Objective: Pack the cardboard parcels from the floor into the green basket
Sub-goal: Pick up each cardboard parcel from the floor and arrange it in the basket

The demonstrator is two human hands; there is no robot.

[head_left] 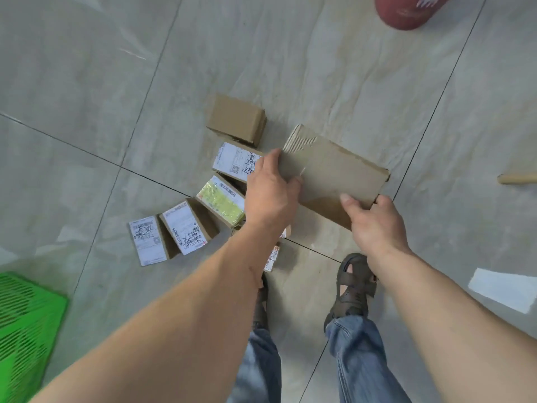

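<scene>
Flat cardboard parcel (334, 173), torn corrugated corner, gripped by left hand (268, 193) and right hand (374, 225) fingers.

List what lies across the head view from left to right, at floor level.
Green basket → labelled parcel → second labelled parcel → yellow-taped parcel → flat parcel held in both hands → wooden stick.

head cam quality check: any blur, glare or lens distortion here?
Head view: tile seams bow from wide-angle distortion; pale glare streaks on the floor upper left; green basket and red object smeared at the edges; large parcel and both hands fairly sharp.
</scene>
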